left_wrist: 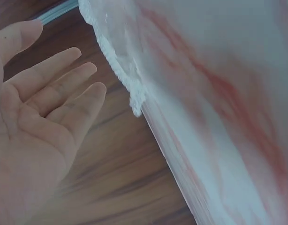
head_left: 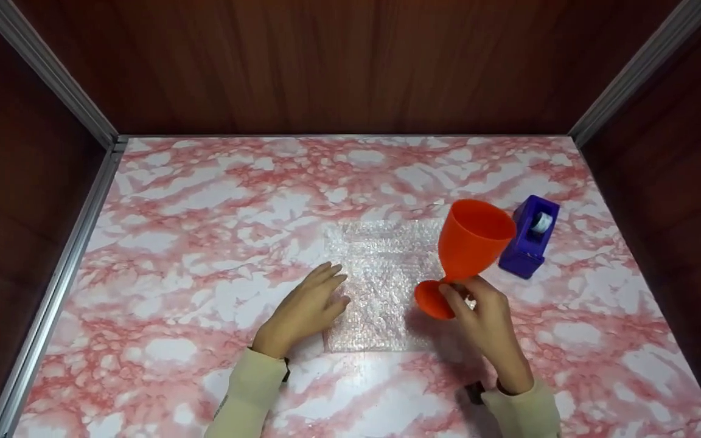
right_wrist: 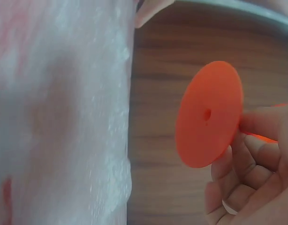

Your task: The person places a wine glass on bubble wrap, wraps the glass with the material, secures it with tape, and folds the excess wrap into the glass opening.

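Walls (head_left: 350, 67): dark, reddish-brown wood-grain panels rose at the back and on both sides, with grey metal strips (head_left: 46, 70) along the corners.
Desk (head_left: 162, 243): its top was white, marbled with pink and red.
Left hand (head_left: 308, 304): it held nothing, its fingers loosely extended and spread a little, well apart from the other hand. In the left wrist view, a gap showed between the fingertips and the plastic edge.
Right hand (head_left: 487, 307): thumb and fingers pinched the stem of the cup, close to its foot.
Orange goblet (head_left: 472, 240): it was held up above the desk in the right hand, tilted, its wide bowl beyond the fingers and its round foot (right_wrist: 200, 136) to the left of them. The right wrist view showed the foot's flat underside, with a small hole at the centre.
Bubble wrap (head_left: 381, 304): a clear, roughly square sheet lay flat on the desk between the two hands.
Purple tape dispenser (head_left: 527, 237): it rested beyond the right hand and slightly right of it, holding a whitish roll (head_left: 542, 222).
Sleeves (head_left: 247, 389): both were pale cream, ending at the wrists.
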`<act>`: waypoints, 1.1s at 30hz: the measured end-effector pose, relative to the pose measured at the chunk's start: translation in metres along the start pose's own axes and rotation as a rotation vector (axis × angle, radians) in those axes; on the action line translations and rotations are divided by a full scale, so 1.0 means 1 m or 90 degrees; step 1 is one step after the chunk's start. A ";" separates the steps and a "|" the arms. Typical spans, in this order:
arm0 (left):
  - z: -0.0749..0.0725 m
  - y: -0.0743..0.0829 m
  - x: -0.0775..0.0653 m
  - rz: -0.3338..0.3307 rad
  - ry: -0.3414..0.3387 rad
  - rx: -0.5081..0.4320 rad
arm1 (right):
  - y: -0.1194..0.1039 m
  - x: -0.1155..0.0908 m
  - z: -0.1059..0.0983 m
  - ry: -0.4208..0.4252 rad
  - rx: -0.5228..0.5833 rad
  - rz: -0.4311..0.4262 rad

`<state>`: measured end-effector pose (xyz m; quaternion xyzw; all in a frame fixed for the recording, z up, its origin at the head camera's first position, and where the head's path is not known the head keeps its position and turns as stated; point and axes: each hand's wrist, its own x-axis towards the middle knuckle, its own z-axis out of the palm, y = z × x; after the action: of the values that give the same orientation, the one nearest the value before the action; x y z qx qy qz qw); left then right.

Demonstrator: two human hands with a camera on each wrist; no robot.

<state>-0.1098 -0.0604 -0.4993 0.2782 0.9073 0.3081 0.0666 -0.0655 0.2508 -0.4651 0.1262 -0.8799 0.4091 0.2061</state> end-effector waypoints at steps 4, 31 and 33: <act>-0.002 -0.007 -0.010 -0.017 0.036 -0.004 | -0.010 0.006 0.013 -0.030 0.029 0.013; -0.012 -0.020 -0.036 -0.142 0.015 -0.072 | -0.037 -0.011 0.116 -0.331 0.208 0.232; -0.013 -0.021 -0.035 -0.154 0.007 -0.077 | -0.035 -0.012 0.120 -0.340 0.205 0.230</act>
<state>-0.0940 -0.0996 -0.5029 0.1604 0.9142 0.3537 0.1153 -0.0722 0.1366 -0.5165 0.1017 -0.8353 0.5246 -0.1294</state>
